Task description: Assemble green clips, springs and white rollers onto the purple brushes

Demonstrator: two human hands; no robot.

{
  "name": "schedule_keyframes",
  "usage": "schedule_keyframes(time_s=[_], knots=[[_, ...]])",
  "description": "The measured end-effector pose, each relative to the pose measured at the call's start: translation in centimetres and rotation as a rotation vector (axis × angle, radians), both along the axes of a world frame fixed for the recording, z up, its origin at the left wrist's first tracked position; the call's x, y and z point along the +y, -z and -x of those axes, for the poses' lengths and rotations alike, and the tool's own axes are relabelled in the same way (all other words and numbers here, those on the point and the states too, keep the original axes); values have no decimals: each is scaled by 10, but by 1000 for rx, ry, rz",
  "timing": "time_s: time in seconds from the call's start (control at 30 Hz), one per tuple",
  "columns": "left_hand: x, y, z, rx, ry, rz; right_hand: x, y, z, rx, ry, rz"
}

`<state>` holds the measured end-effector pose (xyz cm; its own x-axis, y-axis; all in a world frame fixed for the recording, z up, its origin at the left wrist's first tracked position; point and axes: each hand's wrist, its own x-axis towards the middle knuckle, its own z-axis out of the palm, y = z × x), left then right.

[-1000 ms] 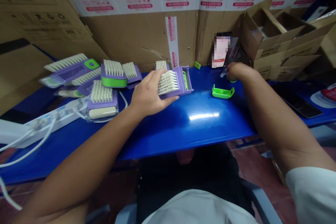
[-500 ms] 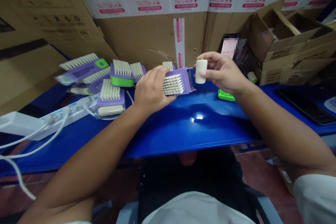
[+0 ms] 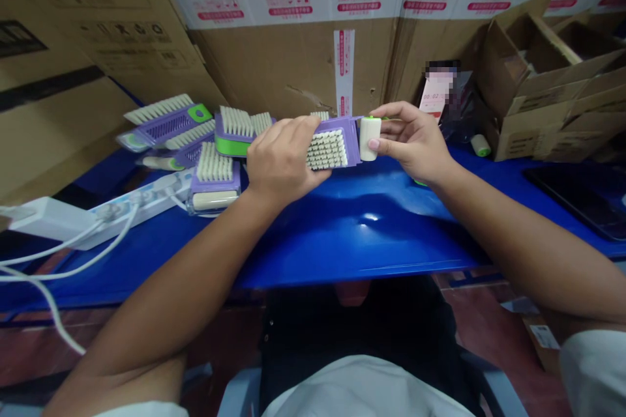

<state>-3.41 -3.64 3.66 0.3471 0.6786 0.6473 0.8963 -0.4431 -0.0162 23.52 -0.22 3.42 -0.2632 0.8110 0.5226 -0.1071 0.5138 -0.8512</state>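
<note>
Left hand [image 3: 286, 156] closed firmly around a purple bristle brush [image 3: 327, 148], right hand [image 3: 413, 142] pinching a cream plastic cylinder [image 3: 370, 138] between its fingers, right at that brush's end.

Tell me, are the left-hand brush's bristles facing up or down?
Up: the cream bristles of the purple brush show on top, beside the left hand.

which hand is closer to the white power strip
Left. The left hand holds a purple bristle brush just to the right of the power strip, while the right hand is farther away, past the brush's far end, pinching a white cylinder.
</note>
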Motion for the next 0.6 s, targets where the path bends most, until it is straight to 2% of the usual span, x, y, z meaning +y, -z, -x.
schedule_keyframes(time_s=[0.13,0.43,0.6], knots=[[-1,-1,1,-4,17,-38,2,3,-1,-4,64,-22],[-7,-3,0,32,-8,-83,-2,0,2,-48,35,-81],[-10,-3,-2,32,16,-94,-2,3,2,-55,41,-33]])
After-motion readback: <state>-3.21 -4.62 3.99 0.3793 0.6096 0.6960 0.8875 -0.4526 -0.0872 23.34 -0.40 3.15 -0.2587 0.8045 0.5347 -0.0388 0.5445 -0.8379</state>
